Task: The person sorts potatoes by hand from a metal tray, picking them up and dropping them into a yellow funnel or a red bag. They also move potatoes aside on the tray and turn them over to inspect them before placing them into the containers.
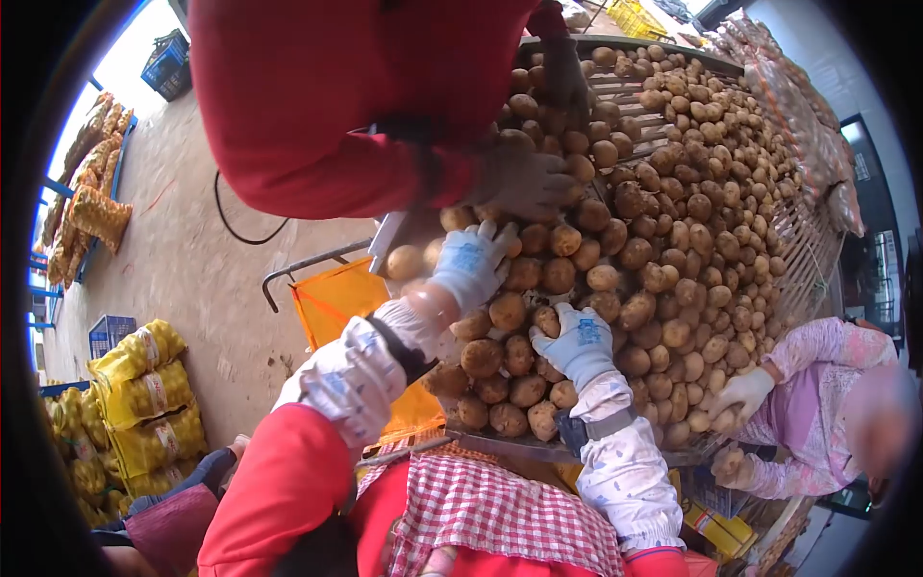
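Note:
My left hand (468,264), in a white and blue glove, reaches over the left side of the sorting table. Its fingers curl round a potato (512,242), partly hidden and slightly blurred. My right hand (580,348), gloved alike, is lower and to the right. A small potato (546,321) sits between its thumb and fingers. Brown potatoes (507,312) lie between and below both hands. Just beyond my left hand, a co-worker's dark-gloved hand (529,185) rests on the potatoes.
Potatoes (702,207) cover much of the slatted table (803,255). Another co-worker's gloved hand (745,394) is at the right edge. An orange bag (332,293) hangs by a metal bar (308,262) at the left. Filled yellow mesh sacks (159,399) are stacked on the floor.

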{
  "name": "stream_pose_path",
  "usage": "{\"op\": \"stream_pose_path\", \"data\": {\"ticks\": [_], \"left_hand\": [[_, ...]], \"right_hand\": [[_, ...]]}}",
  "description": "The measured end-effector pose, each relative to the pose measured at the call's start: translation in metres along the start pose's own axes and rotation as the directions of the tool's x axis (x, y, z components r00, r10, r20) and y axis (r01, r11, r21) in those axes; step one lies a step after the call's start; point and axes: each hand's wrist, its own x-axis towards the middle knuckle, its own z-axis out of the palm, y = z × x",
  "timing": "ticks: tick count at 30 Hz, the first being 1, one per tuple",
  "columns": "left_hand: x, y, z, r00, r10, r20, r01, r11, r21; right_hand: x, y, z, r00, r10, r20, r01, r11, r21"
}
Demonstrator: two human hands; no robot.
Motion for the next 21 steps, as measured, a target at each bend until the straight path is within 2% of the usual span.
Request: {"op": "stream_pose_path", "data": {"ticks": [1,2,3,4,5,6,7,8,9,10,11,12,14,15,16,18,19,20,21], "left_hand": [[0.009,0.001,0.0,1.0,0.01,0.003,-0.01,1.0,-0.001],[0.016,0.003,-0.001,0.998,0.026,0.052,-0.028,0.999,0.042],[0.019,0.005,-0.001,0.994,0.037,0.102,-0.046,0.996,0.083],[0.013,0.001,0.0,0.994,0.038,0.105,-0.046,0.996,0.08],[0.003,-0.006,0.002,1.0,0.003,0.029,0.001,0.992,-0.128],[-0.002,-0.008,0.002,0.998,-0.042,-0.043,0.025,0.944,-0.33],[-0.011,0.005,-0.002,0.984,-0.118,-0.137,0.042,0.887,-0.46],[-0.017,0.022,-0.004,0.99,-0.095,-0.103,0.014,0.796,-0.605],[-0.024,0.042,-0.007,0.995,-0.075,-0.073,-0.002,0.679,-0.734],[-0.027,0.059,-0.013,0.987,0.161,0.012,-0.114,0.744,-0.658],[-0.031,0.073,0.001,0.948,0.289,-0.136,-0.313,0.761,-0.568],[-0.032,0.083,0.004,0.869,0.418,-0.263,-0.494,0.747,-0.444],[-0.032,0.065,0.001,0.958,0.233,-0.167,-0.282,0.871,-0.403],[-0.038,0.051,0.012,0.976,0.089,-0.197,-0.096,0.995,-0.027],[-0.049,0.034,0.012,0.993,0.039,-0.112,-0.033,0.998,0.052],[-0.075,0.019,0.012,0.985,0.17,0.028,-0.17,0.985,0.021],[-0.086,0.017,0.008,0.97,0.236,0.063,-0.234,0.971,-0.038],[-0.094,0.015,0.005,0.949,0.302,0.094,-0.292,0.951,-0.102],[-0.09,0.006,0.006,0.913,0.359,0.195,-0.309,0.919,-0.247]], "right_hand": [[-0.003,0.004,0.002,1.0,0.01,-0.002,-0.01,1.0,0.003],[-0.008,0.012,0.007,0.993,0.065,-0.099,-0.021,0.92,0.391],[-0.014,0.023,0.015,0.974,0.15,-0.168,0.015,0.698,0.716],[-0.015,0.035,0.03,0.951,0.18,-0.253,0.165,0.396,0.903],[-0.02,0.046,0.043,0.95,0.18,-0.254,0.166,0.397,0.903],[-0.026,0.044,0.032,0.971,0.172,-0.163,0.161,0.028,0.987],[-0.034,0.039,0.021,0.988,0.132,-0.079,0.121,-0.35,0.929],[-0.044,0.033,0.014,0.998,0.061,-0.009,0.048,-0.677,0.735],[-0.053,0.03,0.013,0.999,-0.034,0.03,-0.043,-0.9,0.433],[-0.057,0.03,0.014,0.999,-0.035,0.028,-0.044,-0.901,0.432],[-0.058,0.032,0.013,0.999,-0.041,0.01,-0.041,-0.901,0.432],[-0.06,0.034,0.012,0.999,-0.05,-0.008,-0.041,-0.901,0.431],[-0.064,0.039,0.015,0.997,-0.064,-0.043,-0.041,-0.908,0.417],[-0.067,0.04,0.017,0.996,-0.067,-0.059,-0.038,-0.914,0.404],[-0.07,0.04,0.018,0.995,-0.068,-0.076,-0.033,-0.92,0.391],[-0.079,0.047,0.01,0.997,0.078,0.013,0.064,-0.889,0.454],[-0.084,0.059,0.016,0.997,0.076,0.012,0.062,-0.891,0.449],[-0.09,0.075,0.024,0.99,0.131,0.043,0.093,-0.866,0.492],[-0.091,0.083,0.028,0.98,0.187,0.069,0.122,-0.836,0.535]]}}
